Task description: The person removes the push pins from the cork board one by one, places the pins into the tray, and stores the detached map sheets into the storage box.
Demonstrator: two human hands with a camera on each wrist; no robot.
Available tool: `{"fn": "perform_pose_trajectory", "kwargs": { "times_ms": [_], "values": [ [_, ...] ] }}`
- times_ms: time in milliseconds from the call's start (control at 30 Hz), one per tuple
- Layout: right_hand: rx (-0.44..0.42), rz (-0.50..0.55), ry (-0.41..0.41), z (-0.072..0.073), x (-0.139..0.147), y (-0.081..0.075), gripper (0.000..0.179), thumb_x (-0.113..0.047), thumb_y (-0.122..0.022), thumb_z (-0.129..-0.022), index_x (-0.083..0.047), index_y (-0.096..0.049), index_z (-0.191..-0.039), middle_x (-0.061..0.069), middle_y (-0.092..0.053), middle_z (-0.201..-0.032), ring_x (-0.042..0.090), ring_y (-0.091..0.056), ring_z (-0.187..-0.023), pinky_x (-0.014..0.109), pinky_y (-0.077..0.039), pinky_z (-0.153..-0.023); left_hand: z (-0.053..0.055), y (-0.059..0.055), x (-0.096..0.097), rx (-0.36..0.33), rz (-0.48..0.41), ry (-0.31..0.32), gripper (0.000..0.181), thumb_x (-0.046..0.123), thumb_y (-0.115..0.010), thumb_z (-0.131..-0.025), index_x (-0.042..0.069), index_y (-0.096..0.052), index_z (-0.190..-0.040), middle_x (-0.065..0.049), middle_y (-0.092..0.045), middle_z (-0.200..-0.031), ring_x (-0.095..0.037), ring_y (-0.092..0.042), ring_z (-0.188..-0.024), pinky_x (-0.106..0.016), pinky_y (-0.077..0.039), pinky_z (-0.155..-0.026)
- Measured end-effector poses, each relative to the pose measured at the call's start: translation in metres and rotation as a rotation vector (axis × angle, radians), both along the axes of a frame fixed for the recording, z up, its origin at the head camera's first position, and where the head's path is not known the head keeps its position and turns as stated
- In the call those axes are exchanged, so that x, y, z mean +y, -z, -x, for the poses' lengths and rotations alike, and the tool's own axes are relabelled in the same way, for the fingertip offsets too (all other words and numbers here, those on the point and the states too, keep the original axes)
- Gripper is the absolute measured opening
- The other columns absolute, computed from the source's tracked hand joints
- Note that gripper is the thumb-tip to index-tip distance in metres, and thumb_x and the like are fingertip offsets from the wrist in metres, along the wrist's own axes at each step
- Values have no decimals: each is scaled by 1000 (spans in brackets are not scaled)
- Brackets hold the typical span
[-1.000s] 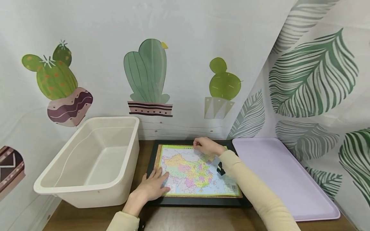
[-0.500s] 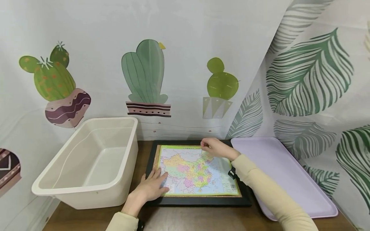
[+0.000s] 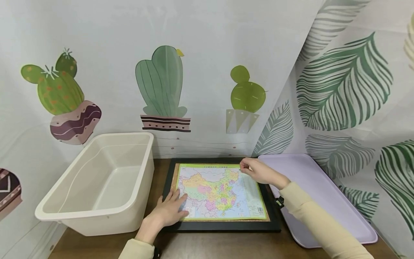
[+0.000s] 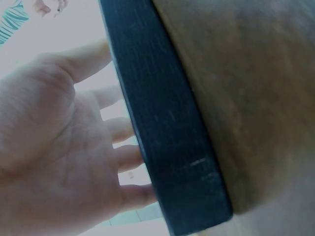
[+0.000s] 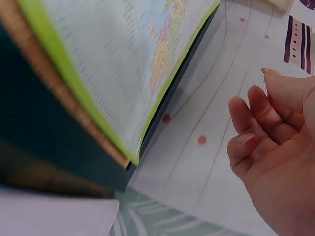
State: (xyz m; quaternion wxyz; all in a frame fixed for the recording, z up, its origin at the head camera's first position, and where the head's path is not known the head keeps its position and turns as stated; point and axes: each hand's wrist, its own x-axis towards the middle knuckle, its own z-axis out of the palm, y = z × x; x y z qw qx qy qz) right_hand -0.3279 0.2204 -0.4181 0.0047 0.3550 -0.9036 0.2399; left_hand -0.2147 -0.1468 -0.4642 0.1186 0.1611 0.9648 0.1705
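A colourful map sheet (image 3: 210,192) with a green border lies on a cork board (image 3: 176,177) set in a black frame (image 3: 223,226). My left hand (image 3: 168,212) rests with spread fingers over the frame and the map's lower left edge. In the left wrist view, the fingers of that hand reach behind the frame's dark edge. Over the map's upper right part is my right hand (image 3: 263,172), its fingers curled and fingertips together. A tiny pin-like thing (image 5: 264,71) shows at its fingertips, too small to make out exactly.
A deep cream plastic tub (image 3: 147,172) stands close on the left of the frame. On the right a pale purple tray (image 3: 307,190) lies flat beside it. Brown tabletop (image 3: 213,246) shows in front, and a printed cloth (image 3: 207,72) hangs behind.
My right hand has moved right, from the middle of the map's top edge to its upper right part, uncovering the title strip. The left hand stays in place.
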Motion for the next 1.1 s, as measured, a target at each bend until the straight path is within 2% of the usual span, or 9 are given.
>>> {"fn": "perform_pose_trajectory", "kwargs": {
  "times_ms": [233,467,667,867,1100],
  "values": [
    [10,44,50,-12,27,-1,12,-9,-59,-99,-14,-54,-90,-5,-47,-75,8,-40,-63,29,-37,-58,0,-2,0,-1,9,-3,63,42,-60,-96,11,-43,-149,-22,-25,-157,-43,-16,-144,-72,-12,-106],
    [43,69,133,-23,53,8,17,-8,-62,-97,-17,-53,-86,-8,-51,-82,10,-47,-74,30,-41,-65,1,0,0,-7,2,0,63,42,-60,-96,11,-43,-149,-22,-24,-157,-43,-16,-145,-72,-12,-106],
    [88,91,177,-33,77,14,15,-4,-62,-96,-14,-56,-86,-6,-57,-83,10,-52,-77,30,-42,-64,1,1,0,4,3,2,63,41,-61,-96,10,-43,-148,-23,-25,-156,-43,-16,-144,-73,-13,-106],
    [107,82,224,-39,101,17,15,-4,-63,-95,-14,-57,-86,-3,-59,-83,9,-54,-78,30,-44,-66,0,1,1,-1,-4,5,63,42,-60,-96,10,-43,-149,-23,-25,-157,-43,-17,-144,-72,-12,-106],
    [105,73,270,-41,127,29,18,-1,-64,-94,-14,-56,-84,-1,-58,-81,7,-51,-76,30,-44,-65,-1,0,0,4,-1,-1,64,42,-61,-96,11,-44,-148,-23,-25,-156,-43,-18,-144,-72,-12,-106]
  ]
}}
